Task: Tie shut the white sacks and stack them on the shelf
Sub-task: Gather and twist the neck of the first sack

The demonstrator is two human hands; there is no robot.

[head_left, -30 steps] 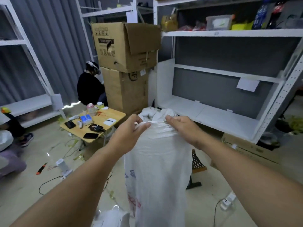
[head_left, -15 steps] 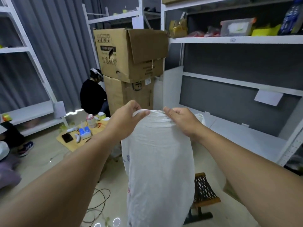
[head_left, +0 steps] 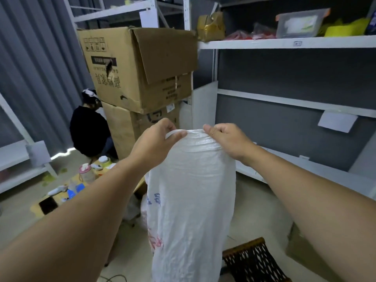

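A grey curtain fills the far left, with a white rack in front of it at nine o'clock of the view. Toward eight o'clock a low yellow table carries a dark phone, small bottles and blurred blue and white items. Just behind the table a seated person in black faces away, close beside two stacked cardboard boxes; the upper one's flap hangs open.

In the middle, the left grip pinches the top edge of the white sack between thumb and curled fingers. The right grip clenches the same bunched edge, just beside the left one, at its three o'clock. The sack hangs straight down from both grips, with faint blue and red print on its left side. Its bottom runs out of view, so I cannot tell whether it touches the floor. It hides part of the table and a white bundle at its eight o'clock.

At the sack's three o'clock is the white shelf. Its upper board holds a gold bag, red packets, a lidded plastic tub and something yellow. A paper label hangs from the middle rail. The lowest board lies near the right wrist. A netted stool stands on the floor at the sack's five o'clock, between the sack and a brown box below the right forearm.
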